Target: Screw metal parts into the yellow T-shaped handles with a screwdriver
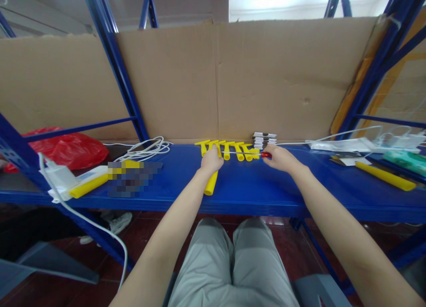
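My left hand [211, 160] is closed around a yellow tool with a tubular handle [211, 183], whose handle end points toward me. In my right hand [278, 158] is a screwdriver with a red handle [266, 155]. Its thin metal shaft [241, 153] runs left to the head of the tool in my left hand. Exactly where the tip touches is hidden by my fingers. Several more yellow tools [240, 155] lie in a row behind and between my hands. Behind the screwdriver stands a stack of small white and dark boxes [264, 139].
On the blue shelf [179, 178], a coiled white cable [149, 149] and a red plastic bag [76, 149] lie left. Another yellow handle [386, 176] and white packets [342, 145] are right. Cardboard [259, 76] closes the back; blue uprights flank it.
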A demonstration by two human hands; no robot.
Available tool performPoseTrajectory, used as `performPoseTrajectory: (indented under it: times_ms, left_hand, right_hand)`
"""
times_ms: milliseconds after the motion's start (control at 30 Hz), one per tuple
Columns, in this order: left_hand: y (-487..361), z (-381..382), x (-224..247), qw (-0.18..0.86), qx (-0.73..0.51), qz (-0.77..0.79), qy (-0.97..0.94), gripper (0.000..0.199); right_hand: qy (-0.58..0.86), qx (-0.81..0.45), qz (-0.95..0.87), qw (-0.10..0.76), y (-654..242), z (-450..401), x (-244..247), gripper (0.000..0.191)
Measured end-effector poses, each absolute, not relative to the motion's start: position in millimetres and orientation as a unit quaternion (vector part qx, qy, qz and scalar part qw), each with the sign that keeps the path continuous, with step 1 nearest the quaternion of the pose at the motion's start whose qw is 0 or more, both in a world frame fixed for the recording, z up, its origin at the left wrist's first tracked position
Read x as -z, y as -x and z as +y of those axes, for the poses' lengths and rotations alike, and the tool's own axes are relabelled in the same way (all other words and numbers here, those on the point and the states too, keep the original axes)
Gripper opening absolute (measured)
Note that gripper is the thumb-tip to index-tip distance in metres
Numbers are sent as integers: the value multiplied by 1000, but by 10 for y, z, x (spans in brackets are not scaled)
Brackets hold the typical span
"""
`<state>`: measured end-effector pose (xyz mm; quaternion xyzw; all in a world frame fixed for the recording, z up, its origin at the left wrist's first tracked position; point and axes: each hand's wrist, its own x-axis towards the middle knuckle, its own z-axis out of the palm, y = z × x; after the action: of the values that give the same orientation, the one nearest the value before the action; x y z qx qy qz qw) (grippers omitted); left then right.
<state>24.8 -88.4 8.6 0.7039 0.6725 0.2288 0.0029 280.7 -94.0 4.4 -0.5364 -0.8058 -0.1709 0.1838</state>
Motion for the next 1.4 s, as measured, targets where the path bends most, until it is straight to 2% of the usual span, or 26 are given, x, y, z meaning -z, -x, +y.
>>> performPoseTrajectory:
  times_ms: [133, 333, 533, 767, 933, 1033, 1167, 1400]
  left_hand:
    - [-243, -876, -83, 4, -233, 671, -703, 27]
    - [-235, -873, -79, 7, -238, 672, -701, 26]
    - [-221, -867, -82, 15, -245, 677, -694, 28]
    - [-218, -872, -90, 21, -246, 679, -692, 28]
    - [-216, -872, -91, 24, -247, 679, -691, 28]
    - [-218, -869, -88, 28, -251, 680, -688, 28]
    - [-216, -847, -74, 20, -247, 676, -694, 27]
    - [-214, -845, -75, 17, -244, 676, -695, 26]
  right_hand:
    - [527, 185, -814, 162, -2810, -946, -60, 22]
    - [589, 220, -769, 114, -2725, -1074, -118, 24]
    - [596, 182, -772, 119, -2678, -1057, -114, 37]
    - [578, 190, -783, 130, -2694, -1010, -84, 29]
    - [607, 199, -763, 102, -2667, -1050, -70, 33]
    - [604, 186, -767, 113, -2656, -1043, -65, 35]
    - [599, 168, -777, 99, -2660, -1010, -60, 35]
    - [575, 207, -786, 93, -2683, -1008, -57, 31]
